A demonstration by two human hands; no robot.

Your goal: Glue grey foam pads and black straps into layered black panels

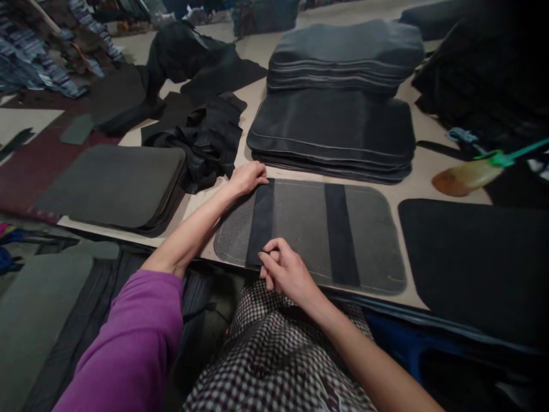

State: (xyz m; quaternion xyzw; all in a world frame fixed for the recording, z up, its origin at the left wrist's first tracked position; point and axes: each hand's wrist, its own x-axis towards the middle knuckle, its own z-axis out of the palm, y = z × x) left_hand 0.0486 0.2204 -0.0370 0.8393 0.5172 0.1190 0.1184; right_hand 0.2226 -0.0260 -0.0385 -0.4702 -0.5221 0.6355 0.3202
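Note:
A dark grey rounded panel (300, 217) with a stitched line along its edge lies flat on the table in front of me. Two black fabric strips cross it from far edge to near edge: a left strip (261, 220) and a right strip (341, 234). My left hand (249, 176) is closed at the far end of the left strip, fingertips pinching its end. At the near end of that same strip, my right hand (285, 269) is closed with thumb and forefinger together on the strip's edge.
Stacked black panels (330, 131) stand behind the work panel, with a grey stack (124, 183) to the left. Crumpled black fabric (201, 137) lies between them. On the right are another black panel (476, 252) and a yellowish bottle (465, 176) with a green top.

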